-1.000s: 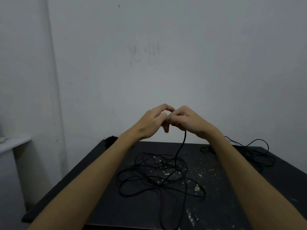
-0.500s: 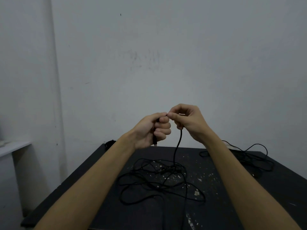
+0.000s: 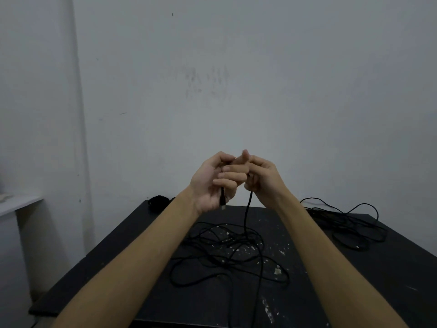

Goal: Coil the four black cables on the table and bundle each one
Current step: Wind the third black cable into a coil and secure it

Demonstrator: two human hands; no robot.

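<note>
Black cable rose from the table, its plug end gripped in the left hand while the right hand pinched it alongside, apparently to start a coil.

The scene is dim and flatly lit, with a cool grey cast and no glare. The wall is brightest at its centre and darkens toward the corners. The black table below the wall swallows detail. Soft blur covers everything, and the wall's left corner line bows from wide-angle distortion.
</note>
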